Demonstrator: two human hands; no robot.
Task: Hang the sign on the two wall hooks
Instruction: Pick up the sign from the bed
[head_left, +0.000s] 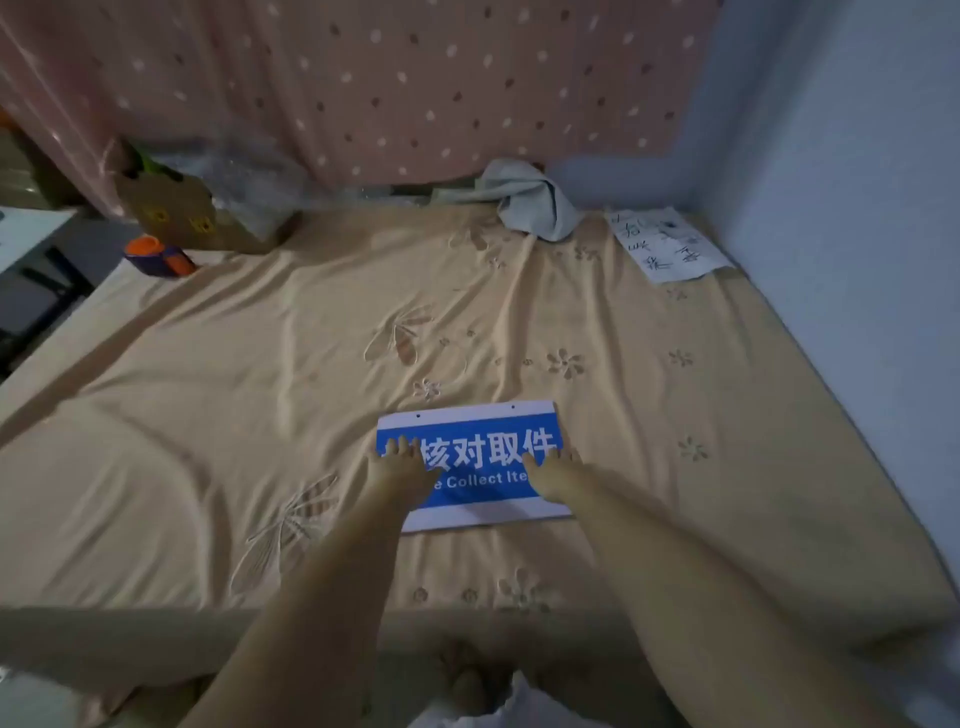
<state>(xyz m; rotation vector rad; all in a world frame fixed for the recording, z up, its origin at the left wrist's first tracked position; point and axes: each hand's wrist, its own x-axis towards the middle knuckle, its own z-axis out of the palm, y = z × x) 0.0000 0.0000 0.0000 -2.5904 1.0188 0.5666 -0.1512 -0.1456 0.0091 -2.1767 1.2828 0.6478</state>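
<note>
- the sign (470, 462), a blue panel with white bands at top and bottom and white lettering, lies flat on the bed sheet (208, 415), nearer the front edge of the bed than the back.
- two small holes sit in the sign's upper white band, one toward each end.
- the left hand (399, 465) rests palm down on the sign's left part, fingers spread flat over the first characters; it is not closed around anything.
- the right hand (553, 467) lies the same way on the sign's right part, fingers splayed across the blue, pressing rather than gripping.
- both forearms reach in from the near edge of the bed to the sign.
- far beyond the sign, at the back of the bed, a grey cloth (535, 200) is bunched against the spotted pink curtain (415, 78).
- beyond the sign to the right, a white paper with handwriting (665, 244) lies beside the wall.
- well to the sign's far left stand a brown cardboard piece (176, 213) and an orange and purple cup (158, 254).
</note>
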